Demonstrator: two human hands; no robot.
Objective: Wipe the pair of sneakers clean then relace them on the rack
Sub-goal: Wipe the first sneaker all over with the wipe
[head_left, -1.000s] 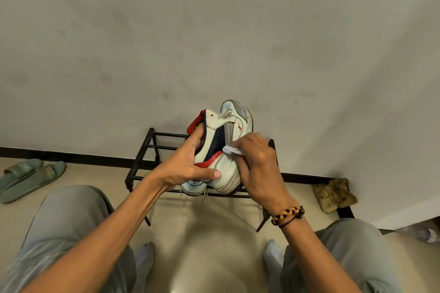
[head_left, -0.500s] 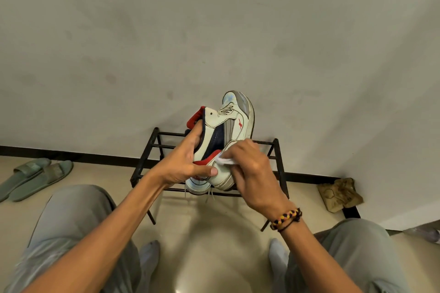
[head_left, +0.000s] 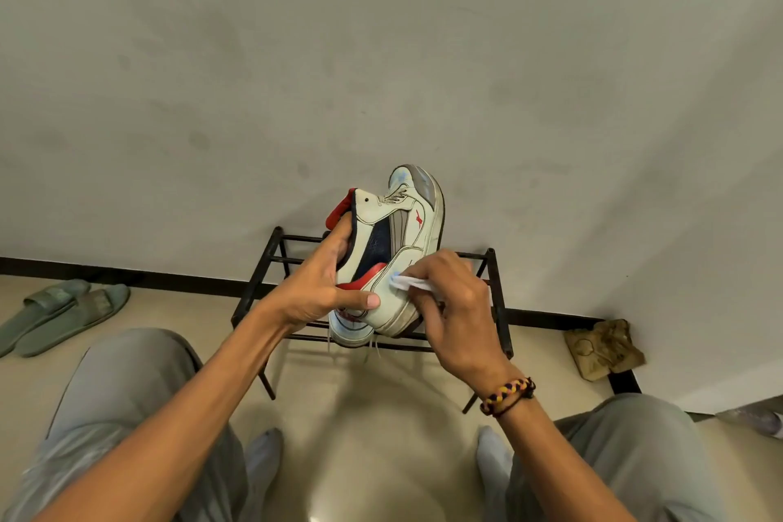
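I hold a white sneaker (head_left: 402, 225) with navy and red panels upright, toe pointing up, above the black metal rack (head_left: 495, 301). My left hand (head_left: 313, 292) grips it at the heel opening, thumb across the side. My right hand (head_left: 453, 309) pinches a small white wipe (head_left: 409, 282) and presses it against the sneaker's lower side panel near the heel. Below the held shoe, the toe of a second sneaker (head_left: 349, 328) rests on the rack, with loose white laces hanging down.
A pair of green slides (head_left: 63, 311) lies on the floor at the left by the wall. A crumpled tan cloth (head_left: 603, 348) lies at the right beside the baseboard. My knees in grey trousers frame the tiled floor in front of the rack.
My right hand with the wipe has slid down the sneaker's side from the middle panel to the heel area. The left hand keeps the same grip.
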